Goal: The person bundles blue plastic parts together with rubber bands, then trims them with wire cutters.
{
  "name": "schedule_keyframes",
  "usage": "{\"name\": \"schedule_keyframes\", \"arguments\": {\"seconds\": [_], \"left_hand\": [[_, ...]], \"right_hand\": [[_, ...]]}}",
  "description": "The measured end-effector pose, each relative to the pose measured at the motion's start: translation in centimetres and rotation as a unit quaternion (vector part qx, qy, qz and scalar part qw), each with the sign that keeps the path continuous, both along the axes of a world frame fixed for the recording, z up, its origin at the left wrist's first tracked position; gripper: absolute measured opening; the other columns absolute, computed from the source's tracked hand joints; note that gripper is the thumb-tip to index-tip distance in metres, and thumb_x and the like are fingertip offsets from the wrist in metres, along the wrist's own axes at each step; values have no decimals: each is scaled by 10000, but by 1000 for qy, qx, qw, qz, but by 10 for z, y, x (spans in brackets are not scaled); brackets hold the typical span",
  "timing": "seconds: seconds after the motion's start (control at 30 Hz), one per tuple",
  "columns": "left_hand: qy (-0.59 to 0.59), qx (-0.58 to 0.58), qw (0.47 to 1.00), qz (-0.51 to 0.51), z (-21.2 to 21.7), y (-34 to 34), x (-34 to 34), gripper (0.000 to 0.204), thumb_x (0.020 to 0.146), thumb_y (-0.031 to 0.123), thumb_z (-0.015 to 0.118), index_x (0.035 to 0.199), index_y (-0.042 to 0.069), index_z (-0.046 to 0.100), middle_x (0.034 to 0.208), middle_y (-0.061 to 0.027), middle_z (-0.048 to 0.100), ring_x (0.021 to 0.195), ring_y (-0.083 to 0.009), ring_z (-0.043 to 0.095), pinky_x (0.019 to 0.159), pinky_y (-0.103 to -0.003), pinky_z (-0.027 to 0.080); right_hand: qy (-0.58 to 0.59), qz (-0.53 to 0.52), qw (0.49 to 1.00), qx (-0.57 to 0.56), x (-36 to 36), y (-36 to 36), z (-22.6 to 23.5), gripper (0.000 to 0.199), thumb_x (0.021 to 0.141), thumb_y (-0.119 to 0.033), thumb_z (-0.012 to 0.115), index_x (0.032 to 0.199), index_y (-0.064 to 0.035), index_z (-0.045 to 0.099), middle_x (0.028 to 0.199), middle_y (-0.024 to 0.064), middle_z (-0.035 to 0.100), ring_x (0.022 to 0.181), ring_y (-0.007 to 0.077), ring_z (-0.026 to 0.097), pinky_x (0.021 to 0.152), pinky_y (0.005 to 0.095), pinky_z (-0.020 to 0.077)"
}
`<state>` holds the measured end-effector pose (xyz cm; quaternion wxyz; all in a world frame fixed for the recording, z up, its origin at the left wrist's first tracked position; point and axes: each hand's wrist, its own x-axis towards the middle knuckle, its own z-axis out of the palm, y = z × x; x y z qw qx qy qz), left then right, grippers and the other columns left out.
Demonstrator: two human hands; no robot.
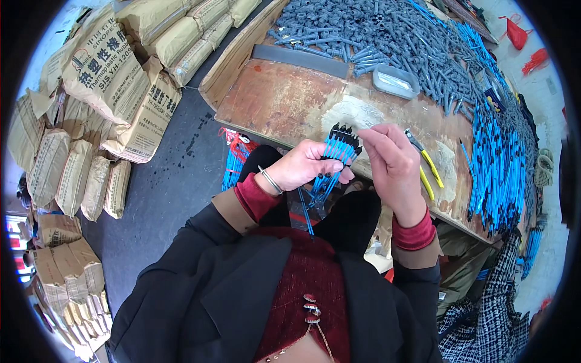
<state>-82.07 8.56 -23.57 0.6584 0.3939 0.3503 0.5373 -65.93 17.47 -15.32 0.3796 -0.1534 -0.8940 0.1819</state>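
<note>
In front of my lap, my left hand [302,166] grips a bundle of thin blue rods with black tips [340,148]. The tips point away from me, and the thumb lies across the rods. A few rods dangle loosely below the hand. Close to the right side of the black tips is my right hand [396,160], its fingers bent and drawn together. Whether a thread or other small thing is between those fingertips is too small to make out. Yellow-handled pliers [431,172] lie on the wooden table [284,100] just right of my right hand.
Grey plastic parts [387,36] are heaped at the table's back, behind a grey bar [301,61] and a shallow plastic box [396,82]. More blue rods [499,172] lie at the right. A bundle with red string [237,148] is beside my knee. Paper sacks [100,72] stand left.
</note>
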Motion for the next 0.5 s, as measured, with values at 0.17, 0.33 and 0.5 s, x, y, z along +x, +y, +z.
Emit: {"name": "schedule_keyframes", "arguments": {"seconds": [0.17, 0.33, 0.5], "left_hand": [[1, 2, 1000, -7, 0, -5, 2, 196, 891, 44, 522, 1076, 9, 575, 914, -99, 656, 868, -172, 631, 789, -291, 503], [7, 14, 1000, -12, 1, -2, 4, 196, 871, 25, 551, 1063, 10, 582, 910, -95, 656, 867, -167, 631, 796, -292, 503], [30, 18, 999, 12, -3, 2, 2, 195, 848, 6, 579, 1043, 9, 590, 922, -91, 657, 871, -170, 633, 802, -297, 504]], "right_hand": [[2, 23, 999, -36, 1, -3, 2, 104, 782, 39, 601, 881, 9, 616, 801, 115, 578, 685, 238, 579, 587, 280, 452], [-44, 64, 994, -80, 8, 3, 6, 209, 800, 15, 586, 1008, -6, 584, 932, 132, 576, 833, 249, 582, 701, 300, 454], [93, 181, 928, -313, -1, -4, 1, 566, 836, -37, 543, 1357, -59, 323, 1330, 147, 399, 1250, 263, 389, 1003, 372, 315]]}}
